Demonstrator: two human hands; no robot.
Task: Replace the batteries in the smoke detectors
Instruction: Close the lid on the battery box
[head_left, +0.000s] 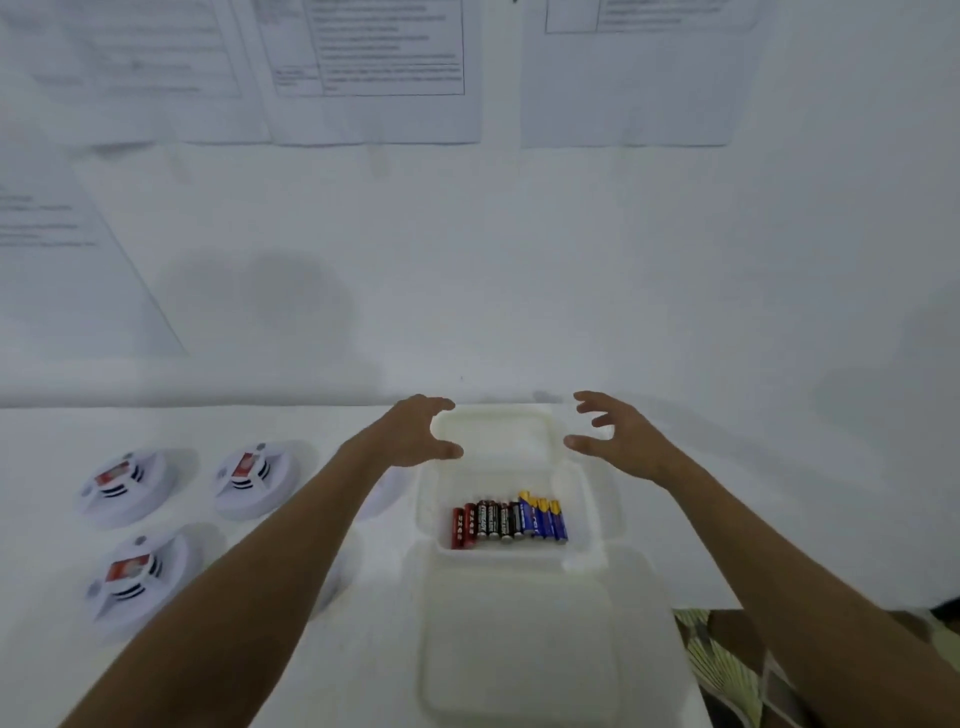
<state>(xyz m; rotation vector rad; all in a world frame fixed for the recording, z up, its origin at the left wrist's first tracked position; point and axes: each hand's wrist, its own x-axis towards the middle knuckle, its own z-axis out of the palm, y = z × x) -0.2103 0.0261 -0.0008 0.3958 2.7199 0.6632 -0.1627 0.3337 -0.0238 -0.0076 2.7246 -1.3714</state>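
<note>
Left grip (421, 428) wide, right grip (618, 436) wide, both arms outstretched above battery box (431, 499)

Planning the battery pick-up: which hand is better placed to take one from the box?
Probably the right hand: open, empty, hovering nearer the blue batteries. The left hand is equally free, but nearer the smoke detectors.

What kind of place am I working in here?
Probably a training or test workstation rather than a home: a white table against a wall hung with printed sheets, smoke detectors laid out in rows, and batteries sorted in a foam box.
</note>
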